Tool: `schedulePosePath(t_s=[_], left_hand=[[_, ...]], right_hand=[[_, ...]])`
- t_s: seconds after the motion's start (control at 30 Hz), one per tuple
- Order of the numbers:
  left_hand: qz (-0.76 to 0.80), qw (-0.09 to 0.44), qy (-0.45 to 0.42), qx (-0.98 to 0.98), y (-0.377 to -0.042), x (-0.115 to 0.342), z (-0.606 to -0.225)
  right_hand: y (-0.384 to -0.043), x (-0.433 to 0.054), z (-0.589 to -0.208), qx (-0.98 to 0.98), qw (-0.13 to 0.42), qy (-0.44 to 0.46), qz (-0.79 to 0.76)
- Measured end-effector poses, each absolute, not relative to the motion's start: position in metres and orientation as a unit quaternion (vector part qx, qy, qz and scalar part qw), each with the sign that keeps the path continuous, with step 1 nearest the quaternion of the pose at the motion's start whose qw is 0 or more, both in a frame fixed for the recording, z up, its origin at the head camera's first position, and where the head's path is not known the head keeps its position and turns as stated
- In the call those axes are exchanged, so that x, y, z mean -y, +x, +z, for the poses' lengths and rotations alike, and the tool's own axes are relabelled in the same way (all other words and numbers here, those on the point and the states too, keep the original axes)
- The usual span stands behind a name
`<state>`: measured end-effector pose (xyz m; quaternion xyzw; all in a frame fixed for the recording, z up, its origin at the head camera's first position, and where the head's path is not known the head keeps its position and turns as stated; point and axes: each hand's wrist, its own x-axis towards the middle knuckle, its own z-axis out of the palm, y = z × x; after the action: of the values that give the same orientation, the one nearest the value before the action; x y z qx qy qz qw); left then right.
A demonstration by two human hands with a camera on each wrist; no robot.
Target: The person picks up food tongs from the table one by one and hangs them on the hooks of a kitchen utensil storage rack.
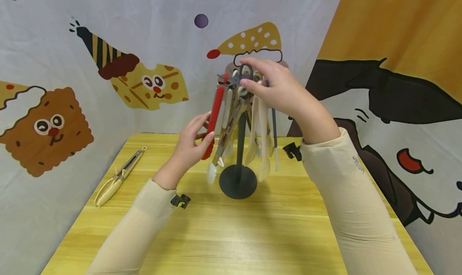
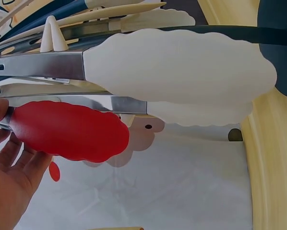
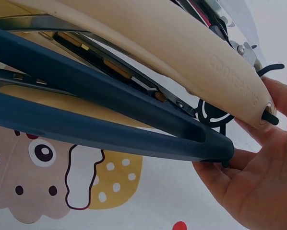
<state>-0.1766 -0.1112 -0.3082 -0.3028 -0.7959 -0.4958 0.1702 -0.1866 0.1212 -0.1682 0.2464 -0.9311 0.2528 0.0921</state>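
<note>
A black utensil stand (image 1: 240, 182) is upright on the table, with several kitchen tools hanging round its top. My left hand (image 1: 191, 140) pinches a pair of red-tipped tongs (image 1: 217, 106) low down, at the stand's left side. In the left wrist view the red scalloped head (image 2: 71, 132) shows just past my fingers, beside white-tipped tongs (image 2: 177, 67). Up at the stand's top, my right hand (image 1: 283, 86) holds the black ring between thumb and forefinger. The right wrist view shows dark blue tongs (image 3: 110, 91) and a cream handle (image 3: 196, 52) hanging near that hand.
Cream-tipped tongs (image 1: 119, 178) lie on the wooden table (image 1: 231, 235) at the left. Cream spoon-like tools (image 1: 264, 162) hang on the stand's right side. A cloth backdrop with cartoon prints (image 1: 155, 82) stands behind the table.
</note>
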Motion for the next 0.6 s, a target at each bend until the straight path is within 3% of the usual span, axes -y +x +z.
schedulePosePath(t_s=[0.6], left_hand=[[-0.491,0.149,-0.316,0.798,-0.1844,0.1086,-0.3181]], right_hand=[[-0.1865,-0.121,-0.1705,0.928,0.095,0.242,0.265]])
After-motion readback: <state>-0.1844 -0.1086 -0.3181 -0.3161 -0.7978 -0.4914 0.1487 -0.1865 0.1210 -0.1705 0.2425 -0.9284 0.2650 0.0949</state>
